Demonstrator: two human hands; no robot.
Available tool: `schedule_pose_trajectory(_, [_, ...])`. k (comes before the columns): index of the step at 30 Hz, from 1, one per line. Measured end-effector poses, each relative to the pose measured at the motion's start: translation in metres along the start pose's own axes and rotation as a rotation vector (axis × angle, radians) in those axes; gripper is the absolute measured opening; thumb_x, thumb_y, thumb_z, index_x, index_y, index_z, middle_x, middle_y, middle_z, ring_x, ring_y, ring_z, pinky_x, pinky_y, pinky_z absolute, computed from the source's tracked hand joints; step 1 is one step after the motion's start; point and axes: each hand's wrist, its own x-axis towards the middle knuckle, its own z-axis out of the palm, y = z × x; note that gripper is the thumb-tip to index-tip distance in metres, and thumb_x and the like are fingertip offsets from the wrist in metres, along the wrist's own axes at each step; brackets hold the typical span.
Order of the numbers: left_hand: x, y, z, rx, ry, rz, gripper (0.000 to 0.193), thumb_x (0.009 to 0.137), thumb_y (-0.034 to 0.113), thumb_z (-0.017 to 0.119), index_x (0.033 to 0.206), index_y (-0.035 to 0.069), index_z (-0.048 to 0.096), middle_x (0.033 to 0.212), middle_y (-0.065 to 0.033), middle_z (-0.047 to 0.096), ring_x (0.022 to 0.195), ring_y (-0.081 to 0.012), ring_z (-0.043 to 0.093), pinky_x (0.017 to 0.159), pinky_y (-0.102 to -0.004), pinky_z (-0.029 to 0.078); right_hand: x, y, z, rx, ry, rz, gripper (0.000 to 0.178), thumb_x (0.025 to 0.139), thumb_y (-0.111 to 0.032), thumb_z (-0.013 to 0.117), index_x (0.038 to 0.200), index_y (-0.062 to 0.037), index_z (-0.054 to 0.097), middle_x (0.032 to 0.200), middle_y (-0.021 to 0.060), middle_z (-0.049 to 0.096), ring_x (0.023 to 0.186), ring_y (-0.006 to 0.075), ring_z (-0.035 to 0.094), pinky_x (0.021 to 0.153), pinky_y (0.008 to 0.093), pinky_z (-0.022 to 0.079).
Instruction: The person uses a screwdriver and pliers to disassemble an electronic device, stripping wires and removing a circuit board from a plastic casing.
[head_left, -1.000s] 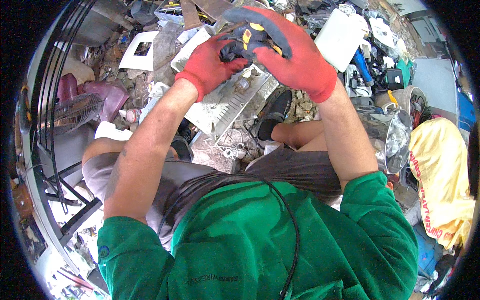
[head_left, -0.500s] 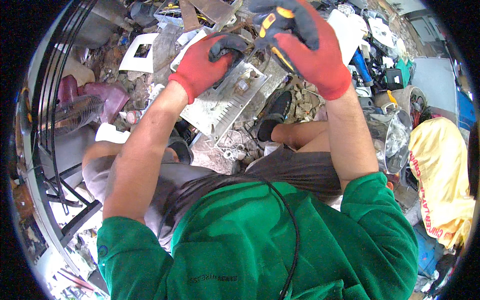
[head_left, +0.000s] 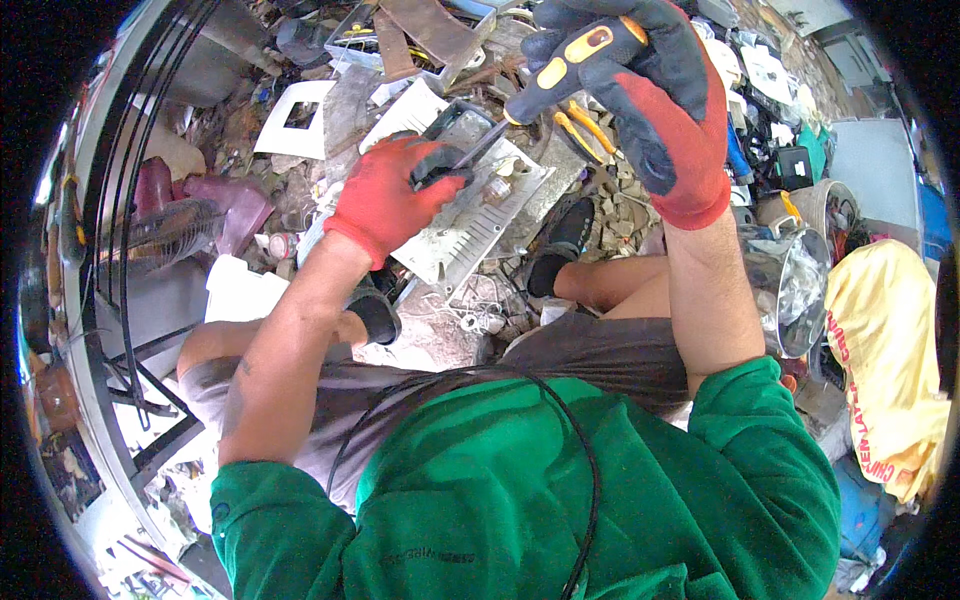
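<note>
My right hand (head_left: 665, 120), in a red glove with dark palm and fingers, is closed around the handle of a black-and-yellow screwdriver (head_left: 570, 70). The shaft slants down left to the fingers of my left hand (head_left: 395, 195), gloved alike. Those fingers are curled together at the shaft's tip; what they hold, if anything, is hidden. Below both hands lies a pale slotted panel (head_left: 445, 245), with a small brownish part (head_left: 497, 190) on it. A dark rectangular piece (head_left: 468, 122) sits just beyond the left hand. Orange-handled pliers (head_left: 587, 133) lie beneath the screwdriver.
A white plate with a square hole (head_left: 297, 120) lies at far left. A tray of scrap (head_left: 360, 45) stands at the back. On the right are a clear tub (head_left: 800, 290) and a yellow sack (head_left: 880, 350). Black metal bars (head_left: 110, 250) rise on the left; rubble covers the ground.
My left hand has come nearer and slightly left. My right hand has shifted right and turned, so the screwdriver shows plainly. The pliers and dark rectangular piece are now easier to see.
</note>
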Motion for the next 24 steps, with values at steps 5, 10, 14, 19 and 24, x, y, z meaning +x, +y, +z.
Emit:
schedule_pose_trajectory(5, [-0.022,-0.013,-0.034,-0.09,-0.168,-0.142,0.038,0.077,0.028,0.075,0.104,0.003,0.068,0.094,-0.0166,0.069,0.089,-0.0279,0.068,0.082,-0.0366,0.052,0.007,0.006,0.001,0.043,0.102,-0.172,0.052,0.084,-0.02,0.065,0.128,0.0036,0.048,0.115,0.0132,0.06,0.101,0.0214,0.06,0.09,0.034,0.048])
schedule_pose_trajectory(10, [-0.052,-0.03,-0.026,0.041,-0.065,-0.06,0.031,0.076,0.024,0.075,0.1,0.005,0.07,0.099,-0.0175,0.068,0.094,-0.0317,0.066,0.083,-0.0392,0.051,0.019,0.008,0.002,0.035,0.152,-0.189,0.047,0.088,-0.015,0.06,0.13,0.0013,0.046,0.114,0.0136,0.06,0.1,0.0227,0.061,0.088,0.0343,0.05])
schedule_pose_trajectory(14, [-0.061,-0.042,-0.005,0.165,-0.016,-0.017,0.046,0.075,0.034,0.077,0.11,0.007,0.065,0.107,-0.0186,0.064,0.103,-0.0357,0.061,0.09,-0.0413,0.049,0.023,0.018,0.02,-0.072,0.164,-0.159,0.047,0.089,-0.012,0.059,0.132,0.0,0.047,0.119,0.0162,0.06,0.105,0.0253,0.062,0.09,0.0377,0.051])
schedule_pose_trajectory(19, [-0.051,-0.046,-0.023,0.112,-0.049,-0.14,0.059,0.072,0.037,0.078,0.118,0.005,0.06,0.114,-0.0192,0.061,0.107,-0.0374,0.058,0.093,-0.0428,0.047,0.014,0.046,0.015,-0.494,0.215,-0.293,0.043,0.088,0.0,0.05,0.131,0.0043,0.046,0.128,0.0201,0.055,0.116,0.0305,0.057,0.102,0.0422,0.043])
schedule_pose_trajectory(24, [-0.042,-0.044,-0.03,0.188,0.116,-0.222,0.084,0.065,0.038,0.083,0.133,0.005,0.046,0.138,-0.0252,0.043,0.125,-0.0418,0.045,0.104,-0.0462,0.037,0.015,0.054,0.038,-0.584,0.095,-0.325,0.047,0.087,-0.005,0.057,0.131,0.0015,0.045,0.122,0.0157,0.058,0.112,0.0228,0.057,0.099,0.0353,0.044])
